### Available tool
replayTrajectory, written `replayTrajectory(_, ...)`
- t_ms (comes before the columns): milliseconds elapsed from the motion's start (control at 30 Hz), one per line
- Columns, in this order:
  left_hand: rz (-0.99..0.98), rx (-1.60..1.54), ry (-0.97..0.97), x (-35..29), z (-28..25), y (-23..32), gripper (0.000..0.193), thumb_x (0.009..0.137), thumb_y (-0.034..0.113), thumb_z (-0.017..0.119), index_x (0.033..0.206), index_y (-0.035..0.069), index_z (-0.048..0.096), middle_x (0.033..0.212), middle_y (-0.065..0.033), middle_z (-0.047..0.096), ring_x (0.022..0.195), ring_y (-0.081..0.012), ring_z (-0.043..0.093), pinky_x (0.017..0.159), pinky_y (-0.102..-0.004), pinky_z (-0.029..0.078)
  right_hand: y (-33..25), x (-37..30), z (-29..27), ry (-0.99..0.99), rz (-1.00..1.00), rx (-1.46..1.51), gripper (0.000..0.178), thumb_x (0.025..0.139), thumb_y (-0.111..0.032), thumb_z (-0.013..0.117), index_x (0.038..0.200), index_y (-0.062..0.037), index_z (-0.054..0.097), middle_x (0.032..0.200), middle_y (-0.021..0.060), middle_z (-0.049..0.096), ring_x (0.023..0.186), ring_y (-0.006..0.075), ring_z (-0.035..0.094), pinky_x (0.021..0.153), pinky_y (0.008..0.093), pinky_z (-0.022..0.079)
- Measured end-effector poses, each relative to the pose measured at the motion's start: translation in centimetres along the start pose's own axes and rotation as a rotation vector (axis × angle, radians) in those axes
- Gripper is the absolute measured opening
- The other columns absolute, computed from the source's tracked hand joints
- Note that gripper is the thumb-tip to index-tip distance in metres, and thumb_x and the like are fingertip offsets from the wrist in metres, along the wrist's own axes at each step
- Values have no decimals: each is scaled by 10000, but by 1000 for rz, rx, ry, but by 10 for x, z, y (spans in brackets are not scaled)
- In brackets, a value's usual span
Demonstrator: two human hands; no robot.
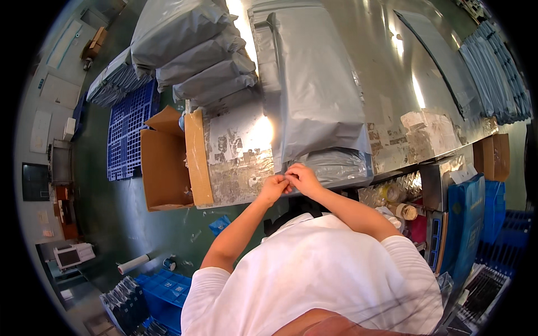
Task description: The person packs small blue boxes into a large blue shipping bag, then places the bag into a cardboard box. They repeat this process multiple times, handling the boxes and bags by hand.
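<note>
A large, filled grey plastic bag (319, 95) lies lengthwise on the metal table (238, 185). Its near end is flatter and creased, and a darker strip of film runs along its left side. At the near left corner of the bag, by the table's front edge, my left hand (273, 190) and my right hand (302, 179) meet with fingertips pinched together. Whatever sits between the fingers is too small and covered to make out. Both hands are closed, the right one against the bag's corner.
Stacked filled grey bags (193, 56) stand at the far left, near an open cardboard box (162, 168) and a blue pallet (131, 126). On the right lie a flat grey bag (434, 53) and a pile of folded bags (493, 78). Blue crates (165, 291) sit at lower left.
</note>
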State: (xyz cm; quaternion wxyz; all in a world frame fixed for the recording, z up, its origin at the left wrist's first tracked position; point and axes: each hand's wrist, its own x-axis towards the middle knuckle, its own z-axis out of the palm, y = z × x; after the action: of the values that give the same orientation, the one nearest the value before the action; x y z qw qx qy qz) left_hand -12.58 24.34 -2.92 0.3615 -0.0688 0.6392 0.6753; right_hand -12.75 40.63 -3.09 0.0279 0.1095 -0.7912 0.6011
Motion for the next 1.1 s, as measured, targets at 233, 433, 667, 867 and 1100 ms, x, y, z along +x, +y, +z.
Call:
replayTrajectory(233, -176, -13, 13, -6, -16, -8, 181, 874, 121, 504, 806, -14, 605, 706, -61, 605, 593, -93, 539, 533, -205, 421, 33, -139, -133, 470, 356, -255, 131, 870, -138, 492, 881, -11, 520, 729, 92, 555, 653, 191, 544, 605, 292, 437)
replayTrajectory(433, -20, 371, 12, -11, -59, -3, 197, 806, 70, 537, 987, 34, 605, 894, -103, 622, 804, -158, 585, 731, -283, 472, 91, -316, -203, -995, 816, -1112, 212, 783, -180, 511, 907, -35, 603, 898, 196, 584, 826, 351, 571, 733, 426, 443)
replayTrajectory(667, 1378, 1682, -379, 26, -32, 115, 373, 703, 86, 537, 1074, 103, 569, 1121, -111, 535, 1148, -267, 440, 1006, -383, 316, -28, -25, -245, -266, -447, -1251, 354, 712, -104, 509, 1058, -145, 565, 1240, 83, 457, 1118, 230, 448, 975, 383, 345)
replayTrajectory(867, 1246, 1420, -237, 69, -46, 88, 190, 709, 76, 520, 891, 62, 574, 967, -98, 598, 961, -270, 567, 903, -375, 439, 32, 16, -254, -357, -465, -858, 62, 769, -111, 505, 785, -73, 551, 823, 61, 604, 834, 244, 585, 854, 328, 452)
replayTrajectory(1100, 627, 468, 637, 108, -27, 105, 363, 919, 222, 418, 670, -27, 508, 525, -68, 447, 522, -117, 389, 498, -295, 347, 29, 72, -233, 488, 346, -324, 323, 878, -253, 469, 698, 13, 505, 634, 205, 512, 585, 356, 516, 515, 397, 377)
